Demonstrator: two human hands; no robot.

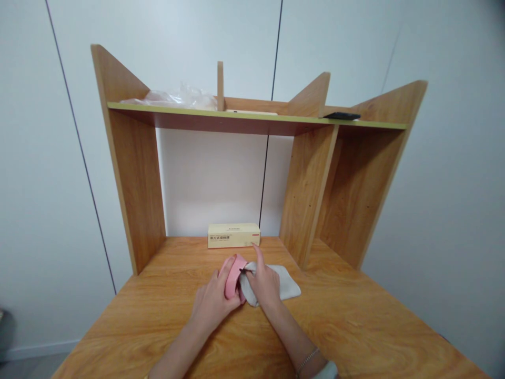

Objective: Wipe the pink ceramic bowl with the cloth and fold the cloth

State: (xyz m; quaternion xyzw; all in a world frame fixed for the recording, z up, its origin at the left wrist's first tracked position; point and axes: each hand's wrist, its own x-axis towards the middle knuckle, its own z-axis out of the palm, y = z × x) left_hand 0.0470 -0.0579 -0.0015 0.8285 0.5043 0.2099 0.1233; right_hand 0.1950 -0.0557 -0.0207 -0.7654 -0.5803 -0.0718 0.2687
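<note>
A pink oval case [232,277] stands on edge on the wooden desk [165,310]. My left hand [211,302] is closed round its left side. My right hand [263,281] pinches a small dark part at the case's top edge, with the forefinger stretched forward. Under and to the right of my right hand lies a grey cloth pouch [286,287], its open end against the case. Whether the case is partly inside the pouch I cannot tell.
A long beige box [233,235] with printed text lies at the back of the desk. A wooden hutch [134,173] with upright dividers rises behind it. Its top shelf holds a crumpled clear plastic bag [177,97] and a flat black object [341,115].
</note>
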